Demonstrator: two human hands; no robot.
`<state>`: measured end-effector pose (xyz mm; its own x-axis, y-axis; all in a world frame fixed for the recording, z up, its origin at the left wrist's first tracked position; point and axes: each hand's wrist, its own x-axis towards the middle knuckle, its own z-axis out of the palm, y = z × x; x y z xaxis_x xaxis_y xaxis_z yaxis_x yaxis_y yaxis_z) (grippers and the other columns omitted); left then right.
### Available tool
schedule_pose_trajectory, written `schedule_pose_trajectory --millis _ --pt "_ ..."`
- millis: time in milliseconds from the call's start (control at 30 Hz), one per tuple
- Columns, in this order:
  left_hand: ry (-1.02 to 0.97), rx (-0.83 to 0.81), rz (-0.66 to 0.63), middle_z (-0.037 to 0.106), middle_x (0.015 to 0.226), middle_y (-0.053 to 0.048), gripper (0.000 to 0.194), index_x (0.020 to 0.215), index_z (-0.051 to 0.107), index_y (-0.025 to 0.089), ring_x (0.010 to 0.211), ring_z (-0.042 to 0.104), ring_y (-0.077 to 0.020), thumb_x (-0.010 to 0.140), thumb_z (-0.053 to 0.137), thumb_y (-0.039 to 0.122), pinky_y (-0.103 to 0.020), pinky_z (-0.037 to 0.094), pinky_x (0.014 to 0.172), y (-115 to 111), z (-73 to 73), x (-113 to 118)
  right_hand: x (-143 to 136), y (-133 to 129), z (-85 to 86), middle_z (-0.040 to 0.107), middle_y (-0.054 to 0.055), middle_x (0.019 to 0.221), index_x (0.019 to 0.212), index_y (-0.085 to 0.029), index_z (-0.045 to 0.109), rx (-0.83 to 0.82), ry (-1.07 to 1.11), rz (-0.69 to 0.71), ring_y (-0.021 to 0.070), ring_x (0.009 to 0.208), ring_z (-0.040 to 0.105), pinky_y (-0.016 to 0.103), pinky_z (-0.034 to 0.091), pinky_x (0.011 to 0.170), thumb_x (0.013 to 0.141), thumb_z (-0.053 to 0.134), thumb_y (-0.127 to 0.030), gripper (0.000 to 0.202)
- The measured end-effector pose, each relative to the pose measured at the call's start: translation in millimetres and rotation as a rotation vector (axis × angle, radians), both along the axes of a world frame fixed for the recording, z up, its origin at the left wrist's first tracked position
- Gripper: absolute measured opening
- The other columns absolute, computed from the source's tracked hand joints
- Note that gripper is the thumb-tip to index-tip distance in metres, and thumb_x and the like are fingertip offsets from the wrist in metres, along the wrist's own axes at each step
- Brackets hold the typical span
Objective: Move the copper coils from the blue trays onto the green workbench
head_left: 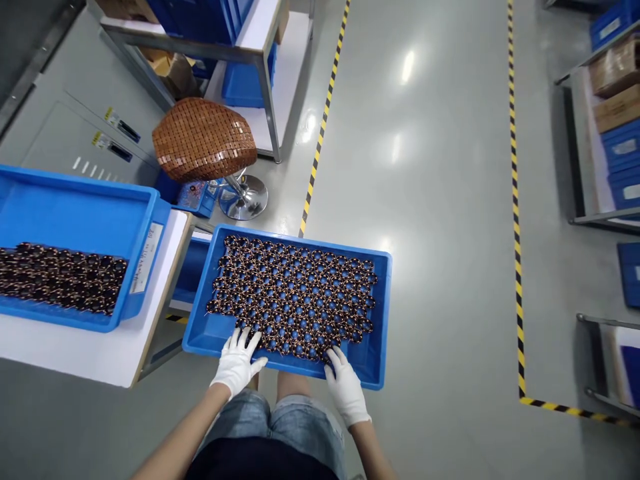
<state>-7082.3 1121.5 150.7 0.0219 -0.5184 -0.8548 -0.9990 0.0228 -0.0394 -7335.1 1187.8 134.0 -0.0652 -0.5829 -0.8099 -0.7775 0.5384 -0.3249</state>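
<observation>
In front of me a blue plastic tray holds many small dark rings wound with copper wire, wire-wound ring coils, in close rows. My left hand, in a white glove, lies over the tray's near rim with fingers spread, fingertips at the nearest coils. Also in a white glove, my right hand reaches over the same rim farther right. Its fingers are slightly bent and touch the near edge of the coil layer. Neither hand visibly lifts a coil. What supports the tray is hidden.
On the left, a white-topped table bears another blue tray with more coils. A stool with a brown woven seat stands beyond, near a shelf rack. Yellow-black floor tape runs along the aisle; racks with boxes stand right.
</observation>
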Motion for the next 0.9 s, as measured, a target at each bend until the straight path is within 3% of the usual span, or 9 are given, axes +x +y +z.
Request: schedule_pose_trajectory --millis 200,300,467,633,900 --pt "0.015 -0.081 0.035 0.030 0.147 -0.007 0.056 0.137 0.037 0.030 0.140 0.022 -0.0270 0.084 0.042 0.048 -0.044 0.019 0.117 15.4 -4.1 -1.8 -21.3 11.6 -6.8 0.034 0.015 0.143 0.132 -0.008 0.047 -0.110 0.149 -0.109 0.0212 0.130 0.037 0.032 0.032 0.107 0.088 0.033 -0.019 0.048" --pt "0.031 -0.124 0.038 0.032 0.146 -0.006 0.053 0.135 0.041 0.031 0.139 0.025 -0.0270 0.084 0.043 0.047 -0.045 0.019 0.117 21.3 -5.9 -2.6 -23.0 -1.9 -2.2 0.032 0.010 0.144 0.135 -0.015 0.045 -0.082 0.218 -0.057 0.0194 0.128 0.040 0.030 0.037 0.103 0.090 0.028 -0.017 0.048" --pt "0.033 -0.129 0.040 0.032 0.146 -0.006 0.054 0.135 0.040 0.032 0.138 0.026 -0.0265 0.083 0.043 0.048 -0.045 0.018 0.117 25.1 -9.9 -0.9 -15.8 -27.7 6.4 0.034 0.008 0.142 0.139 -0.030 0.039 0.108 0.366 0.110 0.0203 0.105 0.056 0.032 0.050 0.080 0.091 0.025 -0.014 0.053" --pt "0.034 -0.158 0.022 0.034 0.145 -0.006 0.053 0.134 0.042 0.032 0.137 0.028 -0.0270 0.083 0.044 0.048 -0.045 0.020 0.116 25.3 -10.9 -0.2 -8.4 -34.1 4.5 0.033 0.012 0.142 0.137 -0.030 0.041 0.123 0.414 0.141 0.0221 0.099 0.058 0.034 0.050 0.070 0.088 0.023 -0.010 0.056" --pt "0.041 -0.124 0.040 0.033 0.145 -0.006 0.055 0.135 0.040 0.031 0.138 0.026 -0.0266 0.083 0.043 0.048 -0.045 0.019 0.116 22.3 -10.2 -1.0 -16.0 -41.2 -5.2 0.035 0.011 0.142 0.139 -0.030 0.038 0.178 0.386 0.167 0.0202 0.095 0.061 0.033 0.050 0.070 0.087 0.023 -0.009 0.057"
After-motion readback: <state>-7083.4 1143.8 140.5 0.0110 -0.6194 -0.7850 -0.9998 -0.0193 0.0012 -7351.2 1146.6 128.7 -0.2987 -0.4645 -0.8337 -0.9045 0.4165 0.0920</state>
